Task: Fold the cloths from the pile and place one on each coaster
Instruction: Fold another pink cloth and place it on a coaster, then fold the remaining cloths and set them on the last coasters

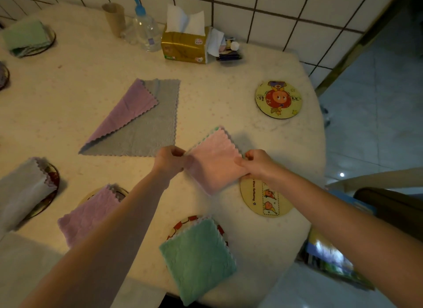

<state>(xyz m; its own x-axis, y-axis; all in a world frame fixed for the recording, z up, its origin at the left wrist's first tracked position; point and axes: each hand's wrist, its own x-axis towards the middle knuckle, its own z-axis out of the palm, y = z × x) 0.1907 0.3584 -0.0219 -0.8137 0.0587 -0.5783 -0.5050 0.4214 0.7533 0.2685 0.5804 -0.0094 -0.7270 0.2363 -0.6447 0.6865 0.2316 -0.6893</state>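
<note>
**Pink cloth held folded between both hands, over the table's near right**

The left hand [170,160] pinched the left edge of a folded pink cloth [214,161], its fingers curled closed on the fabric. The right hand [257,164] gripped the cloth's right edge in the same way, thumb on top and fingers tucked under. The cloth was a small square turned like a diamond, with a thin green layer showing at its far corner. Its near corner lay just beside a yellow coaster [266,200] printed with small cartoon figures; the right hand and wrist covered that coaster's far rim.

Nearer the person, a folded green cloth [198,259] sat on a red-and-white coaster [182,226] and overhung the table edge [304,234]. To its left a folded lilac cloth [89,213] covered most of another coaster, and farther left a folded grey cloth [21,193] lay on a dark-rimmed one.

Beyond the hands, a larger grey cloth [148,124] lay flat with one lilac corner turned over it. A bare yellow coaster with an orange cartoon face [278,99] sat well apart to the right. At the far left corner a folded pale green cloth [25,37] rested on a coaster. Along the tiled wall stood a cardboard tube [114,19], a clear bottle [146,30] with a blue cap and a gold tissue pack [185,45].
</note>
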